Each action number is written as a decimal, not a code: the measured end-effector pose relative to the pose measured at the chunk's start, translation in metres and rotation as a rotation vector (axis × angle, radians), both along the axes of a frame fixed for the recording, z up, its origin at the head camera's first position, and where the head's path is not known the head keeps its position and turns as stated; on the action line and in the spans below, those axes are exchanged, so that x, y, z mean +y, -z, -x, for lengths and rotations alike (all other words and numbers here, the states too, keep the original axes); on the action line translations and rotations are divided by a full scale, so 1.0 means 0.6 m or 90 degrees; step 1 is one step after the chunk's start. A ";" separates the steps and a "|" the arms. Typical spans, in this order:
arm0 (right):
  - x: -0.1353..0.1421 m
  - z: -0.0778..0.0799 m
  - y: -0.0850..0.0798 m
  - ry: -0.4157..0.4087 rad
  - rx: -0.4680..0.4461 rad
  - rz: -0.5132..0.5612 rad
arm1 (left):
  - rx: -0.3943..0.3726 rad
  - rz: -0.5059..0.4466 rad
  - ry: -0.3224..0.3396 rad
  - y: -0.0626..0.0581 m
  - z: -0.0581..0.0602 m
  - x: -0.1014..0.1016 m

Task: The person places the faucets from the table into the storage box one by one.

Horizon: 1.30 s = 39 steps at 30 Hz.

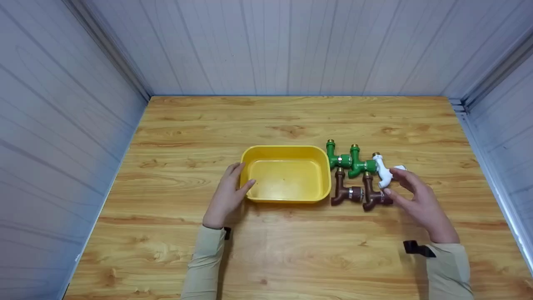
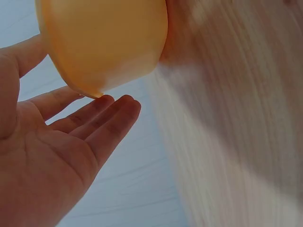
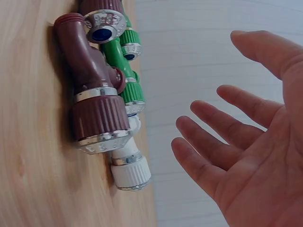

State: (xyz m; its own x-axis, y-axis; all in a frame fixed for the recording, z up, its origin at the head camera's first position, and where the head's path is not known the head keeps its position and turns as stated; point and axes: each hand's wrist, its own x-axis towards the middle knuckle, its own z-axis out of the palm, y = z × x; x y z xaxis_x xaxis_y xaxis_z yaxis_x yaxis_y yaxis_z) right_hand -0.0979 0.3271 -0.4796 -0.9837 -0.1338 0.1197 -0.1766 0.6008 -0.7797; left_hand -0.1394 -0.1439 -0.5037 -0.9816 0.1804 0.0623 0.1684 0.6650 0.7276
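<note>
Yellow basin (image 1: 287,181) sits mid-counter (image 1: 266,258), long side facing the person. Left hand (image 1: 227,191) is at its left end: thumb reaches over the rim, other fingers outside against the wall. Left wrist view shows those fingers fairly straight, thumb set wide of them, fingertips at the rim; can't tell how hard they press.

Right hand (image 1: 422,204) is at the right end of the tap group, fingers wide, thumb well apart, holding nothing. From the head it overlaps the handle of the white tap (image 1: 384,173); right wrist view shows a gap between fingers and tap.

5 taps lie on the counter just right of the basin, in 2 rough rows, inlets toward the back wall, handles to the right. Back row, 3: left green tap (image 1: 333,158) right beside the basin rim, right green tap (image 1: 356,166) next, then the white tap on the far right. Front row, 2: left brown tap (image 1: 341,191) near the basin's front right corner, right brown tap (image 1: 369,196) beside it, below the white one. Inlet ends look brass; brown and green handles have silver bands.

Both arms have light beige sleeves (image 1: 206,258), with a black strap piece (image 1: 416,248) at each wrist. Counter is wood-grain; pale panel walls (image 1: 266,46) stand behind and on both sides.
</note>
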 end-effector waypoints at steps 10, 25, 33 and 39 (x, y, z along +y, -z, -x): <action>0.004 -0.006 0.016 -0.012 -0.018 0.033 | -0.020 -0.055 0.001 0.001 0.004 -0.006; 0.008 -0.015 0.029 -0.011 -0.058 0.039 | -0.038 -0.137 -0.008 0.005 0.009 -0.009; 0.011 -0.019 0.032 -0.010 -0.081 0.048 | -0.019 -0.159 -0.006 0.007 0.012 -0.013; 0.012 -0.021 0.035 -0.004 -0.091 0.043 | -0.014 -0.172 0.003 0.008 0.016 -0.015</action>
State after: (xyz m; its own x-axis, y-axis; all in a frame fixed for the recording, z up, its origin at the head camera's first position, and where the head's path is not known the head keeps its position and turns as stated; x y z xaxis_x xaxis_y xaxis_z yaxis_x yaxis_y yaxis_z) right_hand -0.0855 0.3340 -0.5003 -0.9906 -0.1361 -0.0127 -0.0643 0.5457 -0.8355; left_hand -0.1487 -0.1532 -0.5087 -0.9824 0.1649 0.0875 0.1533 0.4454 0.8821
